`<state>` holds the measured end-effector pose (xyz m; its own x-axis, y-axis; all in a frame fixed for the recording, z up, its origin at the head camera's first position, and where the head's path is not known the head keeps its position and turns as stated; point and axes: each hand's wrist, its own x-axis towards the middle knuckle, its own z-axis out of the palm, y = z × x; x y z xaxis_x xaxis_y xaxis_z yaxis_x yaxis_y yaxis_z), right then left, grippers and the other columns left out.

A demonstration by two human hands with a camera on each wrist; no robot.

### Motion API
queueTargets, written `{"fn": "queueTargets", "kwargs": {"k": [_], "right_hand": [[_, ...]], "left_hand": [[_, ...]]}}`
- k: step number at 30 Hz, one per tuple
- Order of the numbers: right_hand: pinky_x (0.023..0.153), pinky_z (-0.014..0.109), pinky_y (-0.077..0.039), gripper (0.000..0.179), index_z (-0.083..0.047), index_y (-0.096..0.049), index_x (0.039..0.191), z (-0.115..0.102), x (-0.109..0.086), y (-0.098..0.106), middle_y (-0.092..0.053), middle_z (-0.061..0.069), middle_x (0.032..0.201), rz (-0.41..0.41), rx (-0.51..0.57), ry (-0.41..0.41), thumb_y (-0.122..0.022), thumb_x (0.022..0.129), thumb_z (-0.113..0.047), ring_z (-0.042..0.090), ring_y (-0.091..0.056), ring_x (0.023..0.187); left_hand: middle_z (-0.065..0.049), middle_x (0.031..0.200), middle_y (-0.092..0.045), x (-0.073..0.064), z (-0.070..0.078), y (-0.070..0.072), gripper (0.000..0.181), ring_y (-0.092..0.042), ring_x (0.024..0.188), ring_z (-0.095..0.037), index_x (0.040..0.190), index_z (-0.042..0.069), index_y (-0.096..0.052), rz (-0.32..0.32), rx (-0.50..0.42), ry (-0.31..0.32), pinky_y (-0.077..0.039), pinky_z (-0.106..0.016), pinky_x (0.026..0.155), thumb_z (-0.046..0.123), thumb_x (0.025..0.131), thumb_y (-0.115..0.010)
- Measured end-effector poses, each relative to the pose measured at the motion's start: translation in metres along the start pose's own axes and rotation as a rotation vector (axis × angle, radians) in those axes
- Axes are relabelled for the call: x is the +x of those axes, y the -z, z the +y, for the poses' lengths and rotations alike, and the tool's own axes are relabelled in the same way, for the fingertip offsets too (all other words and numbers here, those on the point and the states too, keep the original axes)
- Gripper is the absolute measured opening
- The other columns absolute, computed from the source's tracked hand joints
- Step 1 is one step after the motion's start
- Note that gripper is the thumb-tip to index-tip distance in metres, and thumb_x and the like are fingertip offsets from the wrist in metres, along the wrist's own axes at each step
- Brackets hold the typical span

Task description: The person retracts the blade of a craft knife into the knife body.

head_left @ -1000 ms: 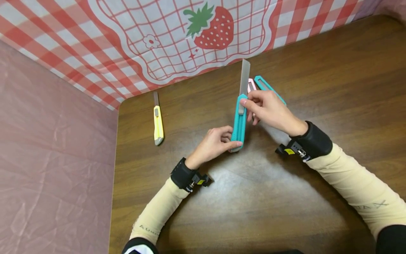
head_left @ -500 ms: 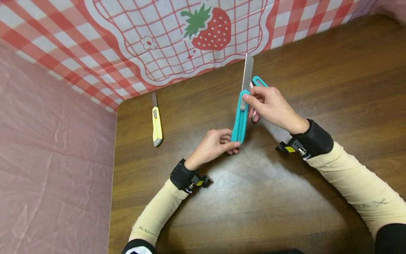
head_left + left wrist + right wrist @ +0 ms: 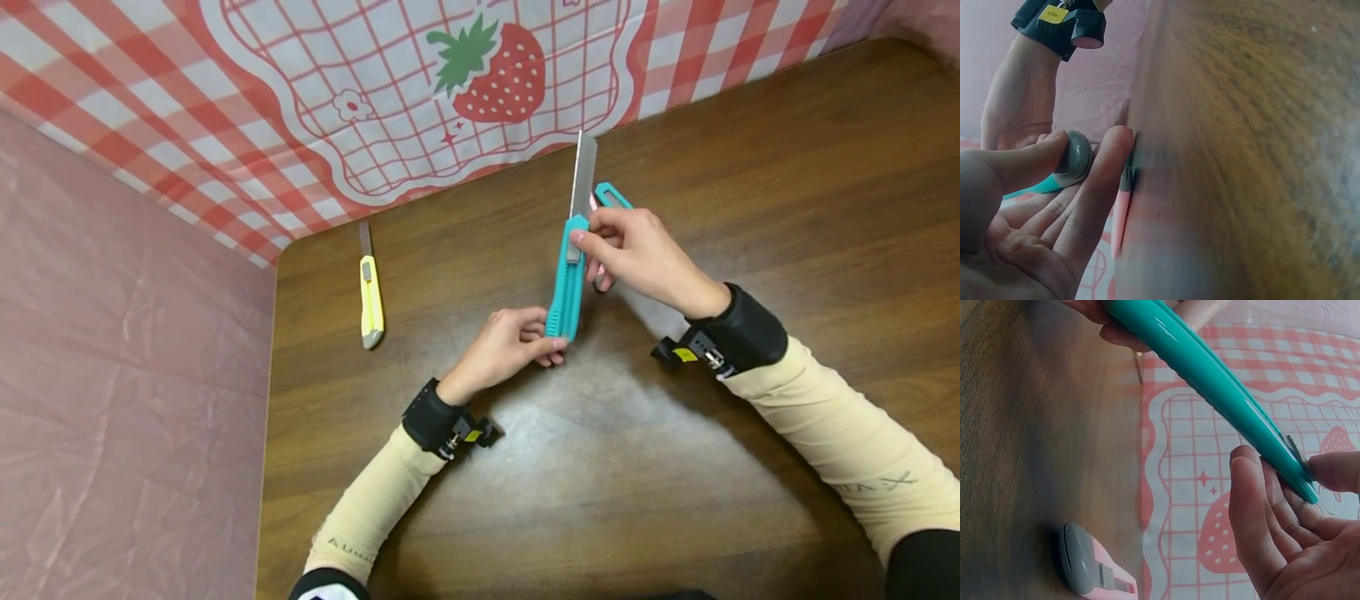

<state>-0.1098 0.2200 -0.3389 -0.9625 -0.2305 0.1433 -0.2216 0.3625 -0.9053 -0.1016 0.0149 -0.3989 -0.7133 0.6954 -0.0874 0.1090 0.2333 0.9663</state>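
A teal utility knife (image 3: 567, 292) is held above the wooden table, its wide blade (image 3: 584, 171) extended far out toward the back cloth. My left hand (image 3: 504, 348) pinches the handle's lower end; in the left wrist view, thumb and fingers close around its grey end cap (image 3: 1075, 156). Near the blade end, my right hand (image 3: 641, 254) grips the same handle, thumb pressed on the metal slider (image 3: 573, 250). Behind the right hand lie a pink utility knife (image 3: 1102, 565) and a second teal utility knife (image 3: 615, 195), both partly hidden by it.
Off to the left lies a yellow utility knife (image 3: 372, 300) with its blade out. A red-and-white checked cloth (image 3: 495, 133) with a strawberry print hangs along the table's back edge. Pink fabric (image 3: 135, 350) borders the left side of the wooden table (image 3: 600, 500).
The teal knife has tilted and shifted slightly right, its lower end rising a little in the left hand. It now covers more of the pink knife. Its blade looks equally extended.
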Motion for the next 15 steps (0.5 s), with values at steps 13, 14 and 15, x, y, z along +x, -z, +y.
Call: {"fn": "queueTargets", "kwargs": {"k": [13, 14, 15], "right_hand": [[0.043, 0.025, -0.055, 0.025, 0.0, -0.058, 0.08, 0.027, 0.007, -0.002, -0.061, 0.021, 0.062, 0.025, -0.012, 0.016, -0.053, 0.095, -0.018, 0.026, -0.059, 0.049], [0.043, 0.025, -0.055, 0.026, -0.001, -0.058, 0.08, 0.031, 0.007, -0.002, -0.061, 0.02, 0.062, 0.027, -0.015, 0.014, -0.054, 0.095, -0.021, 0.025, -0.059, 0.049], [0.043, 0.025, -0.055, 0.027, -0.002, -0.058, 0.079, 0.033, 0.008, -0.002, -0.061, 0.019, 0.061, 0.029, -0.022, 0.015, -0.054, 0.095, -0.023, 0.024, -0.059, 0.049]], "left_hand": [[-0.024, 0.082, -0.068, -0.002, 0.004, -0.006, 0.013, -0.066, 0.067, -0.027, 0.098, -0.009, -0.058, 0.018, 0.044, 0.021, -0.061, -0.04, 0.06, -0.004, 0.086, -0.061], [-0.024, 0.082, -0.068, -0.001, 0.004, -0.007, 0.013, -0.066, 0.067, -0.027, 0.098, -0.009, -0.058, 0.018, 0.039, 0.024, -0.061, -0.04, 0.06, -0.004, 0.086, -0.061], [-0.024, 0.081, -0.068, -0.001, 0.003, -0.007, 0.013, -0.066, 0.068, -0.026, 0.098, -0.009, -0.058, 0.018, 0.039, 0.024, -0.061, -0.039, 0.061, -0.004, 0.086, -0.061]]}}
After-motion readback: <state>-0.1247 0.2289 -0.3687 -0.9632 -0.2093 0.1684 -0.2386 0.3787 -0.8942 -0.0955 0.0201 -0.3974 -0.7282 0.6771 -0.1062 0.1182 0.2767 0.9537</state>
